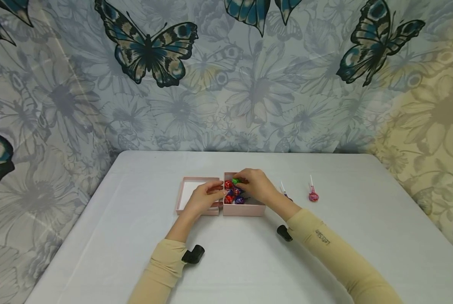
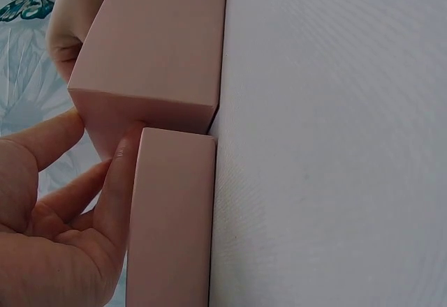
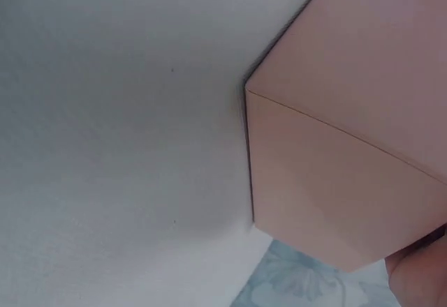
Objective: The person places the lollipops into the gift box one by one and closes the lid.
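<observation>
Pinches green candy (image 1: pixel 235 181) inside pink box (image 1: pixel 244 210) with right hand (image 1: pixel 257 185), fingers curled; touches box's left side with left hand (image 1: pixel 202 198), fingers loosely extended. Probably light, hard, slick-wrapped; best gripped around the middle.

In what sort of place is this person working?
Probably a corner prepared for filming: a white-topped table stands before butterfly-patterned wall coverings, and small black devices, perhaps cameras, sit at both wrists.
</observation>
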Motion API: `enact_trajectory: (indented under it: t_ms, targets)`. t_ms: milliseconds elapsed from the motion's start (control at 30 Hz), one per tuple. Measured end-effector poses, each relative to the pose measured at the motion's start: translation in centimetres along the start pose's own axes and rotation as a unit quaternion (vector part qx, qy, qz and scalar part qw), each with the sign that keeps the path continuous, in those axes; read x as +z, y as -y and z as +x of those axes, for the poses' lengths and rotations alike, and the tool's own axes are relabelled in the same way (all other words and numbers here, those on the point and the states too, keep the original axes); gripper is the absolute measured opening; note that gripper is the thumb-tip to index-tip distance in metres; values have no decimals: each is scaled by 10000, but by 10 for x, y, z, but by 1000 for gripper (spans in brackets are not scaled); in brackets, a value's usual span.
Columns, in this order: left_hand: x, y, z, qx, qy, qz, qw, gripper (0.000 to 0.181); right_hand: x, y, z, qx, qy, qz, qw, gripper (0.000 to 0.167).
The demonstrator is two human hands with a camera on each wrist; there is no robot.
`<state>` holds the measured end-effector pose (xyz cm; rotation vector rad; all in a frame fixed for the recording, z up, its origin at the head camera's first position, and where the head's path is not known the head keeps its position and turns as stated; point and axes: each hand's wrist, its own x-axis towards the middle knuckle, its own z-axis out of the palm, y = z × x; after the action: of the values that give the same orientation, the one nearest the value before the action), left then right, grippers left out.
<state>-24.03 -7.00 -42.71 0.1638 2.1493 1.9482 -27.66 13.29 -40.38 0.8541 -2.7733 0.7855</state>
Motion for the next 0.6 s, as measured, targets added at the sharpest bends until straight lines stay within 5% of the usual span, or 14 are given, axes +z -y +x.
enact_trajectory:
  t_ms: [600]
  targets:
    - [1, 1, 0, 34, -37, -88, 9999, 47, 6, -4, -1, -2, -130, -103, 9999, 21]
